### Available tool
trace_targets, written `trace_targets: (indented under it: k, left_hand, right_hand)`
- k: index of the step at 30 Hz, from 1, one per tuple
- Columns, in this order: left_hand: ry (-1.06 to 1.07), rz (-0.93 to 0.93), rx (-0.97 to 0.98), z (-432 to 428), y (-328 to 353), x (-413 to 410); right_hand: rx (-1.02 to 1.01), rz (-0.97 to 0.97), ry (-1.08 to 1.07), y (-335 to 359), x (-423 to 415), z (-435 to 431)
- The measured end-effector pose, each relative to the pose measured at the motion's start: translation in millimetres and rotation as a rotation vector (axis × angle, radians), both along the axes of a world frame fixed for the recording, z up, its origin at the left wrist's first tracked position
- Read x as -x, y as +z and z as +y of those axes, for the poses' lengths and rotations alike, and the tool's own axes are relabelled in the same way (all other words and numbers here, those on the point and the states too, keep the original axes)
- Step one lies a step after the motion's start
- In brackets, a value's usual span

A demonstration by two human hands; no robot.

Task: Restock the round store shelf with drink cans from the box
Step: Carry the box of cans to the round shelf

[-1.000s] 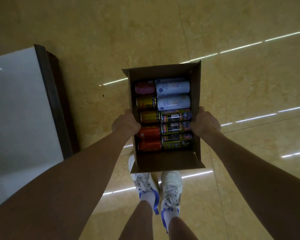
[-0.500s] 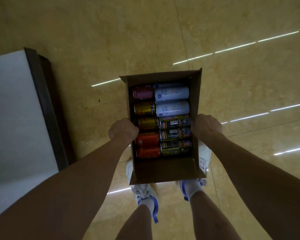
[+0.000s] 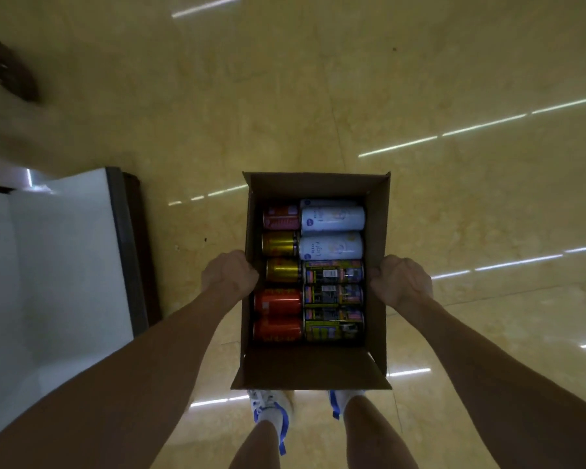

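Cardboard box (image 3: 313, 365), open-topped at frame centre, hangs between left hand (image 3: 229, 275) and right hand (image 3: 401, 283), each curled over a long wall at mid-length, probably so the load balances level and the drink cans (image 3: 332, 247) lying in two rows cannot roll; no round shelf shows.

Glossy tan tile floor (image 3: 318, 96) (streaked light reflections); white dark-edged counter (image 3: 58, 265) at left.

One box (image 3: 377, 231), eleven cans (image 3: 318, 296) in two columns.
Left side: one pink-red can (image 3: 281, 217), two gold cans (image 3: 282, 269), two orange-red cans (image 3: 278, 301). Right side: three white cans (image 3: 332, 219), the farthest half hidden, and three dark yellow-printed cans (image 3: 334, 273).
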State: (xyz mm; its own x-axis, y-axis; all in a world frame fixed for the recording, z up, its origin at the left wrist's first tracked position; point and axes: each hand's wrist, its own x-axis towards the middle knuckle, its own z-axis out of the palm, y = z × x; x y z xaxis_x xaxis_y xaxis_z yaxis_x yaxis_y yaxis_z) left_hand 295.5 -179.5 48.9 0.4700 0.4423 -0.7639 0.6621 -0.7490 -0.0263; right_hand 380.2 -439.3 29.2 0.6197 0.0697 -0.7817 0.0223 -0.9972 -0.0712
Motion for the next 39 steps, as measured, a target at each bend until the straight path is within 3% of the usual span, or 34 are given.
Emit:
trace_targets:
  k: [13, 30, 39]
  left_hand:
    - [-0.108, -0.145, -0.017, -66, 183, -158]
    - [-0.26, -0.14, 0.113, -111, 275, -427]
    - [-0.218, -0.138, 0.092, -122, 310, -562]
  right_hand:
    - [-0.019, -0.136, -0.026, 198, -146, -77]
    - [0.105, -0.139, -0.141, 312, -372, -133]
    - [0.051, -0.155, -0.132, 326, -512, -141]
